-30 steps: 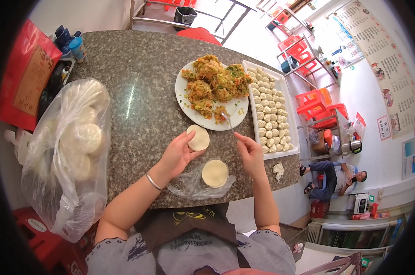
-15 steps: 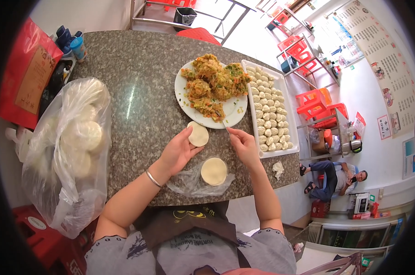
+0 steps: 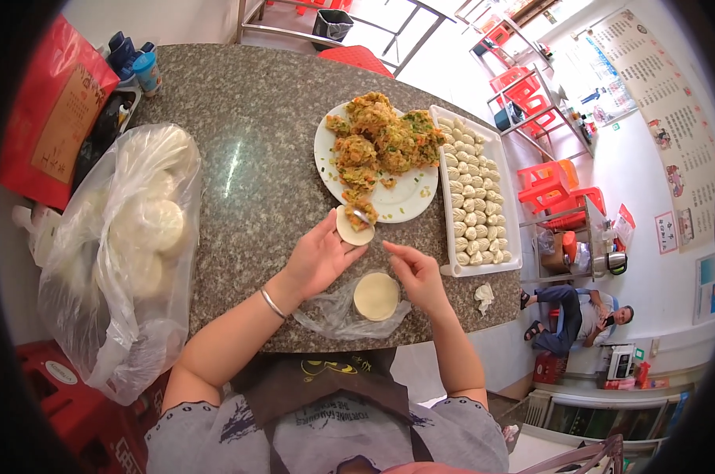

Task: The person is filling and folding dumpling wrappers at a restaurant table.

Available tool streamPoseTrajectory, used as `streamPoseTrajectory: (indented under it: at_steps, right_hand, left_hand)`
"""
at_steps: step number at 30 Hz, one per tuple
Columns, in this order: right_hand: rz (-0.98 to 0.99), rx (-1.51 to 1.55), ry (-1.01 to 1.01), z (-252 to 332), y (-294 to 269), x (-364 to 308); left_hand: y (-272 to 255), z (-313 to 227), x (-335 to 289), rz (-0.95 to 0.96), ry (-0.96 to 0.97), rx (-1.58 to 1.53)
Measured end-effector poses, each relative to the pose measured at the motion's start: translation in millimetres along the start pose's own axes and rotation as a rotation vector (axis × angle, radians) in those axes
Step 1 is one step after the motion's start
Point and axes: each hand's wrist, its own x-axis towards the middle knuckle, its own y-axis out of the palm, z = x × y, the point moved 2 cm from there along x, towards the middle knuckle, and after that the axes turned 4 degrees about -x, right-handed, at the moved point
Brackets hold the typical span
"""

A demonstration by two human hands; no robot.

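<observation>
On the fingers of my left hand [image 3: 319, 259], palm up, lies a round dough wrapper [image 3: 347, 234]. A lump of chopped vegetable filling [image 3: 354, 218] sits on the wrapper's upper right part. My right hand [image 3: 420, 278] pinches the thin handle of a small metal spoon [image 3: 364, 216], whose end presses on that lump. Just beyond stands a white plate [image 3: 417, 204] heaped with orange-green filling [image 3: 385, 142]. Between my forearms a stack of round wrappers [image 3: 376, 296] rests on a crumpled clear plastic bag [image 3: 326, 314].
Right of the plate, a white tray [image 3: 514, 207] holds rows of pleated dumplings [image 3: 474, 197]. A crumpled tissue [image 3: 484, 298] lies nearby. At left are a large clear bag [image 3: 148, 237] of round dough pieces, a red bag [image 3: 53, 103] and a blue cup [image 3: 146, 73]. A person [image 3: 586, 316] sits at far right.
The spoon has come from the plate's near edge to the wrapper, bringing a lump of filling onto it. My left hand has shifted slightly right. The whole view has shifted a little.
</observation>
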Motion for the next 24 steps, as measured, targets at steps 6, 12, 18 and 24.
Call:
streamPoseTrajectory:
  at_steps: [6, 12, 18, 24]
  right_hand:
    - [0.033, -0.080, -0.012, 2.0, -0.5, -5.4]
    - [-0.016, 0.029, 0.046, -13.0, -3.2, 7.1]
    - [-0.070, 0.074, 0.086, -18.1, -16.1, 18.4]
    - [-0.084, -0.077, 0.015, 10.7, -13.7, 16.5]
  left_hand:
    - [-4.8, -3.2, 2.7, 0.011, 0.068, -0.029]
    - [-3.0, -3.5, 2.2, -0.008, 0.054, -0.047]
    - [-6.1, -3.7, 2.6, -0.020, 0.057, -0.023]
    - [-4.4, -7.4, 2.3, -0.076, 0.129, 0.036]
